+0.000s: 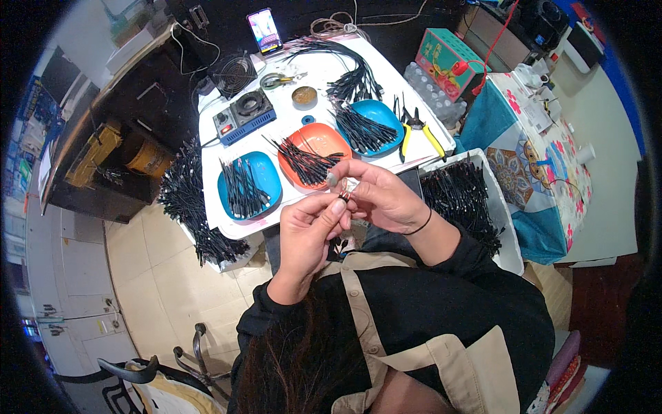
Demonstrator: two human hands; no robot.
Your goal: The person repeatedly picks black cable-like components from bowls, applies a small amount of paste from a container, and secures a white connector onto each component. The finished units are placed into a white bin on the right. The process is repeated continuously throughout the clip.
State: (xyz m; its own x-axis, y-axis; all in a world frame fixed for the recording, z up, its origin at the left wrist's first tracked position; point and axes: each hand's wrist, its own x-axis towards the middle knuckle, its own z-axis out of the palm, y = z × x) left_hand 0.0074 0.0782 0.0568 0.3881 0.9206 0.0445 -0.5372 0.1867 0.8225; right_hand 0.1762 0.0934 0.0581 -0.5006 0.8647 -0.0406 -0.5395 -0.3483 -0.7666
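Close to my body, just off the table's front edge, my two hands meet. My left hand [308, 226] is closed, pinching a short black cable [343, 197] between thumb and finger. Thin bare wire ends stick up from it. My right hand [386, 199] has its fingers bent at those wire ends, touching them; the exact grip is too small to make out. Beyond my hands stands an orange tray [319, 138] with black cables [307, 164] in it. Blue trays, one on the left [267, 168] and one on the right [387, 112], hold similar cables.
A small heating device [245, 117], a round tin [304, 98] and a lit phone [265, 32] are on the white table [207, 181]. Yellow-handled pliers [422, 136] lie at its right edge. Cable-filled bins stand left and right [507, 234]. A chair [138, 372] is behind left.
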